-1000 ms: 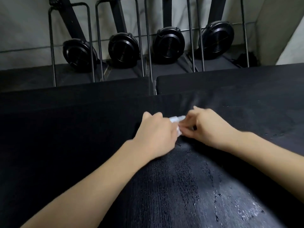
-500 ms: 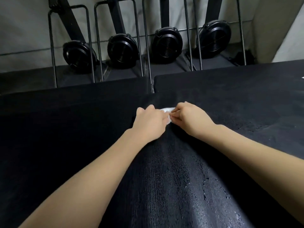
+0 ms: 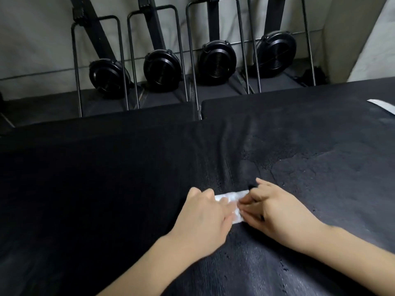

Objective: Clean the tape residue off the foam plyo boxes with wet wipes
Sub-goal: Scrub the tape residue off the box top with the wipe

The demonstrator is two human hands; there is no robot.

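Observation:
A black foam plyo box (image 3: pixel 106 189) fills the lower view, its top wet and streaked in the middle and on the right. A small white wet wipe (image 3: pixel 232 199) lies folded on that top between my hands. My left hand (image 3: pixel 205 218) covers the wipe's left part, fingers curled on it. My right hand (image 3: pixel 275 212) pinches the wipe's right end with thumb and fingertips. Both wrists rest low over the wet surface.
Two more black boxes (image 3: pixel 277 107) stand behind, split by a narrow gap. A white tape strip (image 3: pixel 382 106) lies at the far right. Several upright machines with round black fan housings (image 3: pixel 217 60) and thin metal frames line the wall.
Both hands, with the wipe, have come back toward me along the wet streak. The wipe now shows more between them, stretched wider.

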